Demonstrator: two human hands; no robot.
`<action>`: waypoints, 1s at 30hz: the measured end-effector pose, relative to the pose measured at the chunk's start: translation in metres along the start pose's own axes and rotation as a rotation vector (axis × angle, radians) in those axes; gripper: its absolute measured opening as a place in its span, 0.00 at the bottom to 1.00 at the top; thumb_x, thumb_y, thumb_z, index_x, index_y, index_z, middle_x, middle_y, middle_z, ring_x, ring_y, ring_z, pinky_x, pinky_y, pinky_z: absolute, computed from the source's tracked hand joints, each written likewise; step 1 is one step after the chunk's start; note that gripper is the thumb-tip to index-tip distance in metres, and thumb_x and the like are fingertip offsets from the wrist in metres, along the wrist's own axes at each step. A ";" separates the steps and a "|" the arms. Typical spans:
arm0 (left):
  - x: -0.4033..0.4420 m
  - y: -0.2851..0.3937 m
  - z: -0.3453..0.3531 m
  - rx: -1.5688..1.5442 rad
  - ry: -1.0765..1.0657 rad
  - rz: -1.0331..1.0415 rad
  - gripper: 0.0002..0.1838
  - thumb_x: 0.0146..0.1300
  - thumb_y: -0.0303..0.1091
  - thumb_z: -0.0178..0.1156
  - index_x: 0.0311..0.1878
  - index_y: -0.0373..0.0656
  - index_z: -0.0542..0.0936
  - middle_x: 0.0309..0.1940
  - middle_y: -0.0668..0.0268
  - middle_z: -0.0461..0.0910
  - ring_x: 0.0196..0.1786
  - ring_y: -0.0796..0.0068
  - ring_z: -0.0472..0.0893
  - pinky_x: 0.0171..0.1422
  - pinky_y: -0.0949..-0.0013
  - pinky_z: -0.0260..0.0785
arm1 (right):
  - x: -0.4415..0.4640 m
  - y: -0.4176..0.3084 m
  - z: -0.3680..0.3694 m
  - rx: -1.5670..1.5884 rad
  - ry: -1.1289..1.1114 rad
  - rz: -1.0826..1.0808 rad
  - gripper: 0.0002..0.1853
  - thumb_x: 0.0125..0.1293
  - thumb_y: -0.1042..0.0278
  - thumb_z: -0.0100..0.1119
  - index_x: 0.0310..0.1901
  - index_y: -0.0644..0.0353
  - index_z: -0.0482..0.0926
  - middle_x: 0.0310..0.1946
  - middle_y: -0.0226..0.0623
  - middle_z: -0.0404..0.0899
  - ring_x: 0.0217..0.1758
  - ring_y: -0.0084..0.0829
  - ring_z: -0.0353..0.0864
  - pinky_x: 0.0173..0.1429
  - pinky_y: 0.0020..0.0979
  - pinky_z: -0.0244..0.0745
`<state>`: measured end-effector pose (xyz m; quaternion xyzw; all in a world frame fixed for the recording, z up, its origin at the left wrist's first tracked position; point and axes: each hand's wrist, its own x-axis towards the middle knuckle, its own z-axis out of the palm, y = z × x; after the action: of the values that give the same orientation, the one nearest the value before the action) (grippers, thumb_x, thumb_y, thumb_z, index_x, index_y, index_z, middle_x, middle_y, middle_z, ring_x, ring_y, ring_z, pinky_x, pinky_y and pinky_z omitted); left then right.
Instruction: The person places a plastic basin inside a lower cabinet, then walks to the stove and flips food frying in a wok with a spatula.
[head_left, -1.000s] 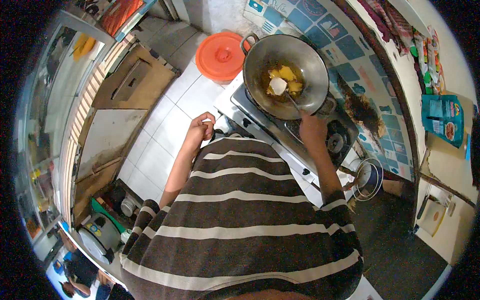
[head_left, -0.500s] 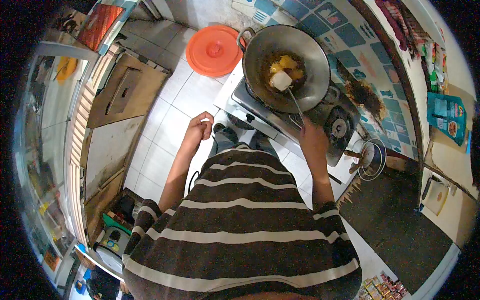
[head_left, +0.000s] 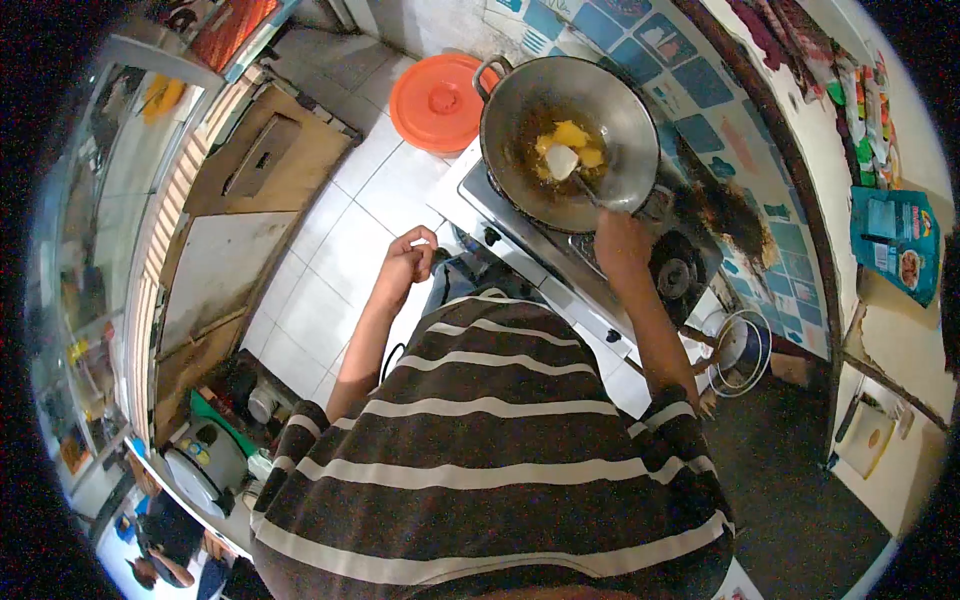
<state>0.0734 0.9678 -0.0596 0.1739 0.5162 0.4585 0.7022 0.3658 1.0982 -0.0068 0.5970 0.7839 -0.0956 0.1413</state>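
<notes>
A deep metal wok (head_left: 625, 130) sits on the stove (head_left: 530, 225), with several yellow pieces (head_left: 571, 134) in oil at its bottom. My right hand (head_left: 622, 243) is closed round the handle of a spatula (head_left: 562, 162), whose pale flat head rests among the pieces. The hand is just beyond the wok's near rim. To the left of the stove, my left hand (head_left: 407, 262) hangs over the floor with its fingers curled; nothing shows in it.
An orange lidded bucket (head_left: 436, 103) stands left of the wok. A second burner (head_left: 676, 272) is beside my right forearm. A pot with a wire ring (head_left: 741, 352) is at the right. Another person (head_left: 165, 540) is at the lower left.
The spatula and my right hand moved toward the wok's near side, then back up and left among the pieces. The whole view has tilted and shifted with the head.
</notes>
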 end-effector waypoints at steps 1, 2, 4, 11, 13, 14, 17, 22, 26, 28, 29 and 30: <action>-0.003 -0.005 0.005 0.004 0.000 0.011 0.15 0.45 0.15 0.37 0.33 0.42 0.69 0.12 0.76 0.56 0.15 0.85 0.51 0.20 0.76 0.41 | -0.002 0.004 0.003 0.019 0.039 -0.033 0.11 0.59 0.71 0.46 0.34 0.64 0.79 0.30 0.52 0.78 0.34 0.48 0.80 0.36 0.44 0.76; -0.008 -0.009 0.011 0.017 0.036 0.014 0.15 0.45 0.15 0.37 0.33 0.41 0.69 0.12 0.76 0.57 0.15 0.85 0.52 0.20 0.77 0.41 | -0.003 0.008 0.006 0.038 0.077 -0.064 0.11 0.59 0.71 0.46 0.33 0.64 0.79 0.30 0.52 0.79 0.34 0.48 0.81 0.36 0.44 0.77; -0.015 -0.015 0.022 0.047 0.104 0.021 0.14 0.46 0.15 0.37 0.33 0.41 0.69 0.12 0.76 0.57 0.15 0.85 0.52 0.20 0.77 0.42 | -0.004 0.012 0.008 -0.022 0.002 -0.065 0.11 0.59 0.71 0.46 0.34 0.63 0.80 0.30 0.52 0.79 0.35 0.48 0.81 0.37 0.43 0.77; -0.032 -0.048 0.039 -0.004 0.125 0.046 0.15 0.45 0.16 0.37 0.34 0.41 0.69 0.12 0.77 0.57 0.15 0.86 0.54 0.19 0.78 0.42 | -0.026 0.038 0.013 0.227 0.022 -0.051 0.11 0.59 0.68 0.48 0.40 0.55 0.80 0.31 0.54 0.78 0.37 0.53 0.79 0.44 0.48 0.74; -0.029 -0.051 0.041 -0.036 0.096 0.034 0.14 0.45 0.16 0.38 0.34 0.41 0.69 0.12 0.78 0.56 0.15 0.86 0.52 0.19 0.77 0.41 | -0.018 0.051 0.015 0.264 -0.008 -0.060 0.12 0.57 0.68 0.50 0.42 0.53 0.79 0.32 0.52 0.79 0.38 0.51 0.79 0.44 0.47 0.74; -0.025 -0.054 0.042 0.000 0.112 0.030 0.14 0.46 0.16 0.38 0.34 0.42 0.69 0.13 0.78 0.56 0.16 0.86 0.52 0.20 0.77 0.41 | -0.013 0.058 0.017 0.284 -0.026 -0.065 0.13 0.57 0.67 0.51 0.44 0.52 0.79 0.33 0.52 0.79 0.38 0.51 0.79 0.45 0.47 0.74; -0.024 -0.042 0.055 0.012 0.074 0.049 0.13 0.48 0.17 0.38 0.33 0.42 0.70 0.13 0.77 0.57 0.16 0.86 0.52 0.20 0.77 0.41 | 0.009 0.081 0.032 0.475 0.020 -0.193 0.16 0.55 0.71 0.53 0.46 0.52 0.79 0.34 0.49 0.79 0.39 0.46 0.80 0.45 0.41 0.74; -0.020 -0.029 0.057 0.112 0.104 0.032 0.13 0.48 0.17 0.37 0.33 0.42 0.70 0.13 0.77 0.58 0.15 0.86 0.53 0.20 0.78 0.42 | 0.011 0.095 0.012 0.613 -0.003 -0.179 0.16 0.56 0.72 0.54 0.47 0.51 0.79 0.34 0.46 0.80 0.36 0.43 0.80 0.43 0.37 0.74; -0.018 -0.030 0.055 0.071 0.049 0.037 0.14 0.47 0.17 0.38 0.34 0.42 0.70 0.13 0.76 0.59 0.15 0.85 0.53 0.19 0.78 0.42 | 0.013 0.115 0.017 0.593 0.071 -0.093 0.15 0.57 0.70 0.55 0.47 0.49 0.79 0.37 0.42 0.79 0.37 0.42 0.79 0.43 0.35 0.73; -0.017 -0.026 0.059 0.061 -0.005 0.027 0.14 0.46 0.17 0.37 0.34 0.42 0.70 0.13 0.76 0.59 0.15 0.85 0.53 0.19 0.78 0.42 | 0.009 0.118 0.010 0.532 0.178 -0.055 0.14 0.57 0.70 0.56 0.46 0.48 0.78 0.39 0.40 0.79 0.38 0.42 0.78 0.43 0.36 0.73; -0.016 -0.025 0.060 0.053 -0.029 0.024 0.14 0.46 0.17 0.37 0.34 0.42 0.70 0.13 0.76 0.59 0.15 0.85 0.54 0.19 0.78 0.42 | 0.014 0.125 0.021 0.520 0.333 -0.110 0.14 0.57 0.69 0.56 0.46 0.48 0.78 0.39 0.40 0.79 0.38 0.42 0.78 0.43 0.36 0.73; -0.014 -0.024 0.061 0.066 -0.033 0.027 0.15 0.46 0.17 0.37 0.34 0.42 0.70 0.13 0.76 0.59 0.15 0.85 0.54 0.19 0.78 0.43 | 0.022 0.137 0.044 0.504 0.487 -0.168 0.13 0.56 0.69 0.57 0.45 0.48 0.78 0.39 0.39 0.79 0.39 0.42 0.78 0.44 0.37 0.73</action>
<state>0.1378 0.9584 -0.0441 0.2114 0.5172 0.4475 0.6983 0.4965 1.1409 -0.0531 0.5519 0.7926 -0.1523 -0.2096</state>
